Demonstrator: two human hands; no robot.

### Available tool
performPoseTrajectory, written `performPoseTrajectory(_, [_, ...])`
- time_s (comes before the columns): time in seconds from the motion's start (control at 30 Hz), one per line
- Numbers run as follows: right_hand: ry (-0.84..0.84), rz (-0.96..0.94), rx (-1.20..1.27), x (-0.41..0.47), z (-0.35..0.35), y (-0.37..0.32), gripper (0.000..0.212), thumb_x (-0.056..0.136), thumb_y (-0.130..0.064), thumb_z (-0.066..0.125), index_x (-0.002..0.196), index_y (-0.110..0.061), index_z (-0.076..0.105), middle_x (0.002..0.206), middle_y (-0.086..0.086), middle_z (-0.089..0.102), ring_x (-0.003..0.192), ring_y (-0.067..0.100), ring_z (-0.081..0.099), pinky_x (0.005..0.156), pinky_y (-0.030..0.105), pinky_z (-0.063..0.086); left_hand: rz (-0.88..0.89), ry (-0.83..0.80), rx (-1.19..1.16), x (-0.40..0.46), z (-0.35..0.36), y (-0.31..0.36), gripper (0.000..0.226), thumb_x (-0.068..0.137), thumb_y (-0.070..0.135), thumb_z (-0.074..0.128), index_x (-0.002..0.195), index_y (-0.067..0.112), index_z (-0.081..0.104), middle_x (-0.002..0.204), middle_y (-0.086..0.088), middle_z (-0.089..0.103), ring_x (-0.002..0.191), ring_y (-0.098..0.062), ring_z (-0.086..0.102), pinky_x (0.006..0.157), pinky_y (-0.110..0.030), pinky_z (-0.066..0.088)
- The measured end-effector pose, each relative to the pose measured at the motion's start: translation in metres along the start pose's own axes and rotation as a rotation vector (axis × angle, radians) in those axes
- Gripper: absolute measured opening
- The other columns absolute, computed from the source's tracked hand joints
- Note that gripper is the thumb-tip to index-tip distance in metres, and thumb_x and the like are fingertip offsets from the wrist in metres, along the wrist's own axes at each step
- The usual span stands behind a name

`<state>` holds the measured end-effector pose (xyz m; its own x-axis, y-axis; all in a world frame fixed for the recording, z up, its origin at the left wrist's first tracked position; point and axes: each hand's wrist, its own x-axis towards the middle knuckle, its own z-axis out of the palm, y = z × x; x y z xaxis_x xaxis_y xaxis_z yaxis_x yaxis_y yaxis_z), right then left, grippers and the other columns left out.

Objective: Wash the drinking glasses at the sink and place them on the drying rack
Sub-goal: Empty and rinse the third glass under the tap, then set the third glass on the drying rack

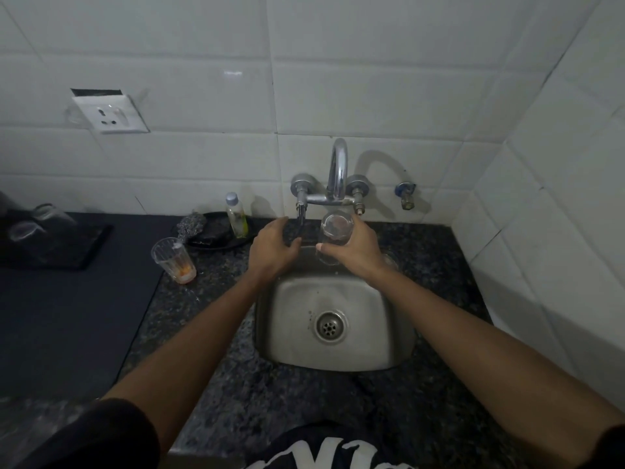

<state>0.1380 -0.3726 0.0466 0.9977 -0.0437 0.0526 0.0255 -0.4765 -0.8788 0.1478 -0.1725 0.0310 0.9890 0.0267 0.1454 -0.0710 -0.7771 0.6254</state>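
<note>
My right hand (pixel 355 248) grips a clear drinking glass (pixel 334 228), held upright under the chrome tap (pixel 338 170) at the back of the steel sink (pixel 294 333). My left hand (pixel 272 247) reaches toward the tap's left handle (pixel 302 216), fingers spread, holding nothing. A second, ribbed glass (pixel 173 260) with orange residue at its bottom stands on the granite counter (pixel 209 299) left of the sink. Two more glasses (pixel 40 220) lie on a dark tray at the far left.
A small bottle (pixel 236 214) and a steel scrubber (pixel 191 225) sit on a dark dish behind the ribbed glass. A dark mat (pixel 67 316) covers the counter's left side. A wall socket (pixel 110 113) hangs above. Tiled walls close in behind and at right.
</note>
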Motion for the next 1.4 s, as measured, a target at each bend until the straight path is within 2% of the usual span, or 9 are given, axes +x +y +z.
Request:
performPoseTrajectory(0.13, [-0.012, 0.003, -0.016, -0.003, 0.003, 0.001, 0.067, 0.066, -0.028, 0.097, 0.123, -0.02, 0.063, 0.11, -0.008, 0.071, 0.099, 0.008, 0.068, 0.087, 0.022, 0.055, 0.014, 0.018, -0.002, -0.005, 0.0, 0.002, 0.06, 0.089, 0.036, 0.073, 0.142, 0.012, 0.056, 0.136, -0.009, 0.065, 0.123, -0.027, 0.062, 0.101, -0.046, 0.053])
performPoseTrajectory(0.27, [-0.008, -0.003, -0.022, -0.007, 0.005, -0.001, 0.06, 0.067, -0.028, 0.097, 0.115, -0.023, 0.062, 0.107, -0.008, 0.07, 0.095, 0.004, 0.065, 0.077, 0.01, 0.046, 0.002, 0.026, -0.014, -0.007, 0.002, -0.002, 0.064, 0.088, 0.036, 0.073, 0.144, 0.011, 0.055, 0.14, -0.009, 0.064, 0.127, -0.027, 0.061, 0.104, -0.044, 0.051])
performPoseTrajectory(0.37, [-0.034, -0.017, -0.032, -0.009, 0.007, -0.001, 0.058, 0.067, -0.029, 0.098, 0.111, -0.025, 0.061, 0.105, -0.011, 0.069, 0.093, 0.0, 0.064, 0.076, 0.01, 0.046, -0.018, 0.036, -0.023, -0.008, 0.002, -0.005, 0.066, 0.09, 0.035, 0.072, 0.147, 0.008, 0.053, 0.145, -0.011, 0.06, 0.132, -0.028, 0.057, 0.109, -0.043, 0.048])
performPoseTrajectory(0.6, [-0.055, -0.129, -0.007, -0.004, 0.037, -0.017, 0.065, 0.059, -0.043, 0.095, 0.113, -0.025, 0.064, 0.114, -0.004, 0.065, 0.103, 0.011, 0.065, 0.09, 0.034, 0.057, -0.11, 0.168, -0.049, -0.033, -0.02, -0.035, 0.062, 0.091, 0.039, 0.07, 0.145, 0.012, 0.055, 0.141, -0.009, 0.063, 0.125, -0.026, 0.062, 0.102, -0.044, 0.053])
performPoseTrajectory(0.73, [-0.177, -0.228, 0.015, 0.005, 0.081, -0.05, 0.063, 0.063, -0.041, 0.096, 0.115, -0.022, 0.066, 0.114, -0.001, 0.061, 0.103, 0.014, 0.063, 0.09, 0.031, 0.054, -0.18, 0.288, 0.008, -0.06, -0.057, -0.074, 0.056, 0.093, 0.036, 0.07, 0.142, 0.012, 0.058, 0.136, -0.008, 0.065, 0.119, -0.024, 0.063, 0.098, -0.04, 0.053])
performPoseTrajectory(0.83, [-0.257, -0.259, 0.055, 0.012, 0.127, -0.079, 0.061, 0.065, -0.041, 0.097, 0.114, -0.021, 0.066, 0.115, 0.001, 0.061, 0.102, 0.015, 0.063, 0.089, 0.027, 0.052, -0.297, 0.358, 0.049, -0.076, -0.092, -0.111, 0.054, 0.094, 0.035, 0.068, 0.141, 0.011, 0.059, 0.135, -0.009, 0.066, 0.121, -0.027, 0.062, 0.097, -0.04, 0.052])
performPoseTrajectory(0.97, [-0.323, -0.272, 0.105, 0.027, 0.208, -0.118, 0.066, 0.059, -0.054, 0.092, 0.112, -0.026, 0.067, 0.113, 0.0, 0.067, 0.101, 0.015, 0.068, 0.092, 0.043, 0.058, -0.417, 0.421, 0.089, -0.093, -0.138, -0.171, 0.057, 0.096, 0.037, 0.066, 0.145, 0.011, 0.055, 0.146, -0.008, 0.059, 0.131, -0.025, 0.056, 0.105, -0.039, 0.047])
performPoseTrajectory(1.13, [-0.4, -0.302, 0.101, 0.048, 0.32, -0.171, 0.063, 0.062, -0.056, 0.092, 0.11, -0.027, 0.062, 0.114, 0.003, 0.063, 0.1, 0.017, 0.065, 0.089, 0.038, 0.057, -0.527, 0.481, 0.095, -0.093, -0.186, -0.259, 0.057, 0.098, 0.04, 0.064, 0.146, 0.01, 0.055, 0.147, -0.009, 0.058, 0.135, -0.025, 0.054, 0.11, -0.04, 0.044])
performPoseTrajectory(1.4, [-0.443, -0.284, 0.045, 0.11, 0.502, -0.213, 0.064, 0.06, -0.057, 0.092, 0.11, -0.027, 0.063, 0.113, 0.005, 0.066, 0.099, 0.017, 0.068, 0.088, 0.041, 0.059, -0.609, 0.372, 0.116, -0.048, -0.229, -0.417, 0.063, 0.096, 0.043, 0.06, 0.147, 0.008, 0.051, 0.147, -0.013, 0.057, 0.136, -0.03, 0.052, 0.106, -0.045, 0.048])
